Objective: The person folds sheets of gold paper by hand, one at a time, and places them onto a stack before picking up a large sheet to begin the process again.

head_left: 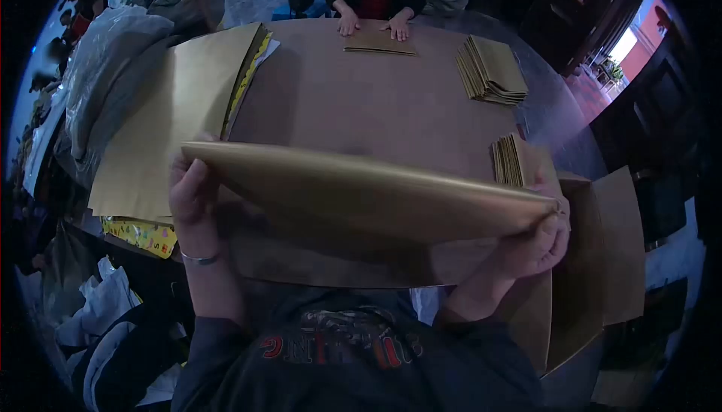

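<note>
A wide sheet of brown kraft paper (368, 194) is held up off the table in front of my chest, with a rounded fold along its upper edge. My left hand (192, 188) grips its left end, thumb on the near side. At the right end, my right hand (545, 243) has its fingers curled round the corner. Just beyond that hand stands a small pile of folded brown paper (509, 160), partly hidden by the hand. To the left lies a stack of large flat brown sheets (169, 103), with yellow patterned paper (139, 233) showing beneath.
Across the round table (323, 103), a co-worker's hands (374, 27) press on a folded brown paper (380, 42). More folded paper (492, 69) is piled at the far right. An open cardboard box (594, 276) stands beside me. Plastic-wrapped bundles (113, 66) sit at the left.
</note>
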The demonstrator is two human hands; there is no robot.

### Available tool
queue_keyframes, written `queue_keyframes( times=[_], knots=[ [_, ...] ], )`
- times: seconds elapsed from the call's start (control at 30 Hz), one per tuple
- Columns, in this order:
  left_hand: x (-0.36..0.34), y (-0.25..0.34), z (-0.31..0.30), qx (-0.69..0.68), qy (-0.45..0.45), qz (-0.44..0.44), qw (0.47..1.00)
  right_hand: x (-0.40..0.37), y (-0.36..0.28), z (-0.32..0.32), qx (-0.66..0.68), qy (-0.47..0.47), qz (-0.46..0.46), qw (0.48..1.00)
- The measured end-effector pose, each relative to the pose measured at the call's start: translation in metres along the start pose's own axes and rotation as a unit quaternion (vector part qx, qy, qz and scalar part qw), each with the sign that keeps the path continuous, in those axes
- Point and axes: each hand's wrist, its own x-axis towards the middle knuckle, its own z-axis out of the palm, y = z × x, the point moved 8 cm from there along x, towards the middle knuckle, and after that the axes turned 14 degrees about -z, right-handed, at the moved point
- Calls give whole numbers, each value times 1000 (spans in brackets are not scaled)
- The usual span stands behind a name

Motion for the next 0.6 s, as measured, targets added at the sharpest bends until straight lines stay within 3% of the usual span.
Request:
queue_keyframes(
  times=[0.07,0.13,0.17,0.2,0.27,0.33,0.4,0.6],
  knots=[
    [-11,14,22,44,-90,38,994,17,-16,0,-14,-14,-2,1000],
    [-14,16,38,36,-78,35,996,14,-15,-16,-78,38,83,993],
    [-14,10,35,27,-17,15,999,14,-11,-21,-81,39,84,992],
    [-14,4,30,18,43,-7,999,12,0,-24,-84,7,104,991],
    [-5,-22,24,29,64,-62,996,6,28,-17,-97,-52,141,984],
    [10,-68,3,64,70,-134,986,-22,75,-10,-87,-90,262,957],
    [21,-110,-12,69,80,-228,968,-54,121,-4,-205,-236,320,894],
    [38,-195,-59,48,178,-262,947,-163,224,6,-242,-317,414,818]
  ],
)
